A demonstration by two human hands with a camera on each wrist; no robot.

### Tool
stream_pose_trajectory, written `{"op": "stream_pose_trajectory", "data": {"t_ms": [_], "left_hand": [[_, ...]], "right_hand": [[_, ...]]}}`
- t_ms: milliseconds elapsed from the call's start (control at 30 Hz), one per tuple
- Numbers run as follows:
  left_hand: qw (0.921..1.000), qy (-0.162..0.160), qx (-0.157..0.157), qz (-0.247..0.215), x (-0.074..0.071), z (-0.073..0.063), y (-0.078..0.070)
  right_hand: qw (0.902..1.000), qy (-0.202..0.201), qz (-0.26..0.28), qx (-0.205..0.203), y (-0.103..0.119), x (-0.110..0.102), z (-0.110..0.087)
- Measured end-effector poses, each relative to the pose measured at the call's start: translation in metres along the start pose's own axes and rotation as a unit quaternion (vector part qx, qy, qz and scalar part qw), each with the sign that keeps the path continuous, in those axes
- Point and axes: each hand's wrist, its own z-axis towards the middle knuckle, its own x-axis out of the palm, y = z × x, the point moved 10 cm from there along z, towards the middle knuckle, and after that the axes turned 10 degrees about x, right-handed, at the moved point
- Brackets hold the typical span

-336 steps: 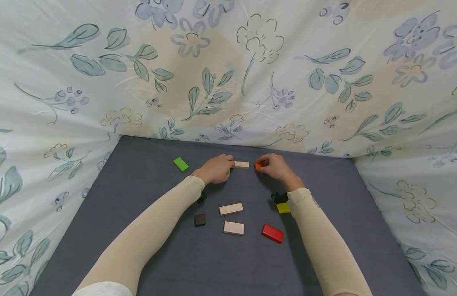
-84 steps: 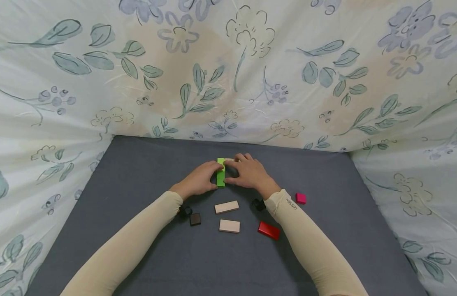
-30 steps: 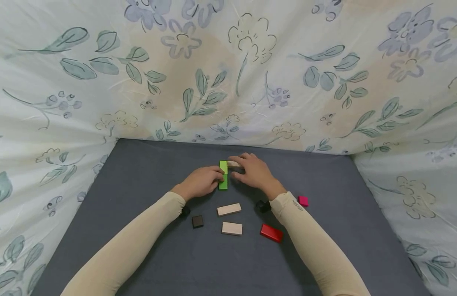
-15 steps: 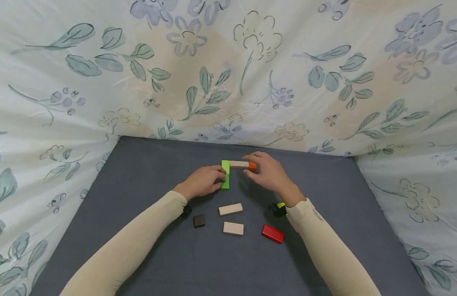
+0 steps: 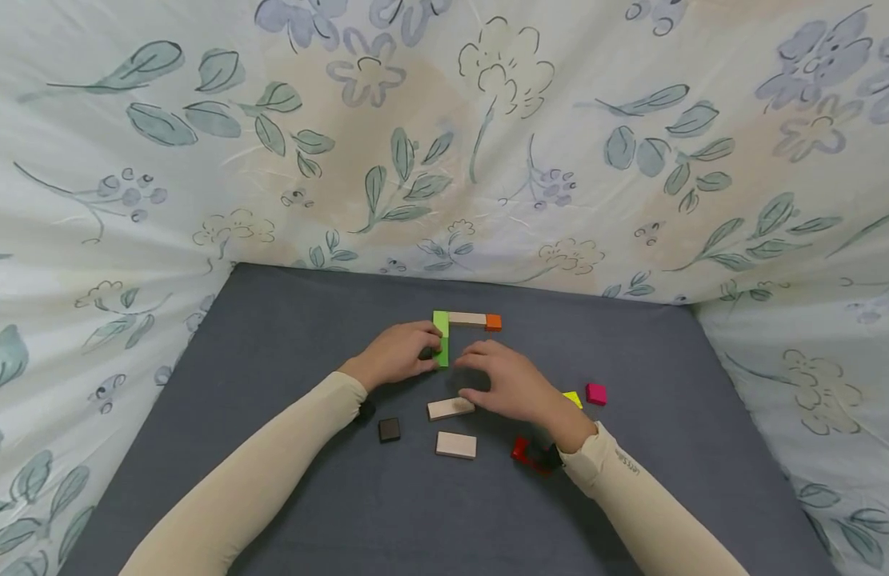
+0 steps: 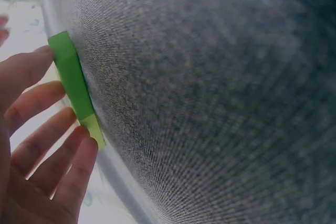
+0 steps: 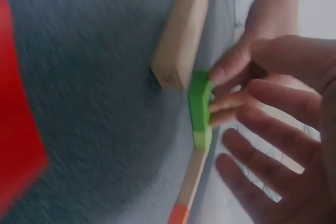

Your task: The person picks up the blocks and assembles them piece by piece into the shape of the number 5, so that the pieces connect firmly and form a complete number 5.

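My left hand [image 5: 394, 352] touches the left side of a green block [image 6: 75, 80] with its thumb and fingertips. A light green block [image 6: 94, 129] adjoins that block's far end. From there a pale wooden block [image 5: 467, 318] runs to the right, ending against an orange block [image 5: 493, 322]. Together these form a corner shape on the dark cloth. My right hand [image 5: 512, 384] hovers in front of this row with its fingers spread and nothing in them. Below its thumb lies a second pale wooden block [image 5: 447, 410].
Nearer to me lie another wooden block [image 5: 456, 445], a dark brown block [image 5: 390, 430] and a red block [image 5: 522, 450], partly hidden by the right wrist camera. A yellow block [image 5: 573, 398] and a pink block [image 5: 596, 394] sit on the right. Floral cloth [image 5: 444, 144] walls the back.
My right hand has left the orange block and moved back towards me, over the middle of the cloth. The left hand stays at the green blocks. Earlier, the green blocks were brought together.
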Motion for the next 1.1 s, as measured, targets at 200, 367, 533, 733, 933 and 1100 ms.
{"op": "stream_pose_trajectory", "data": {"t_ms": [200,367,533,733,933,1100], "left_hand": [[0.9999,-0.002,-0.010,-0.008,0.000,-0.001,0.001],[0.9999,0.002,-0.013,-0.004,0.003,-0.001,0.001],[1.0000,-0.003,-0.007,-0.001,0.003,-0.001,-0.001],[0.9999,-0.004,-0.009,0.003,0.003,-0.002,0.001],[1.0000,-0.002,-0.006,0.007,0.002,-0.001,0.001],[1.0000,-0.002,-0.004,0.008,0.002,0.000,0.000]], "right_hand": [[0.9987,0.041,-0.020,-0.022,0.013,0.024,-0.005],[0.9977,0.055,-0.024,-0.031,0.017,0.034,-0.008],[0.9975,0.057,-0.026,-0.034,0.019,0.038,-0.009],[0.9973,0.058,-0.025,-0.038,0.021,0.042,-0.007],[0.9973,0.059,-0.017,-0.039,0.019,0.039,-0.005],[0.9990,0.039,-0.008,-0.020,0.008,0.023,-0.002]]}}
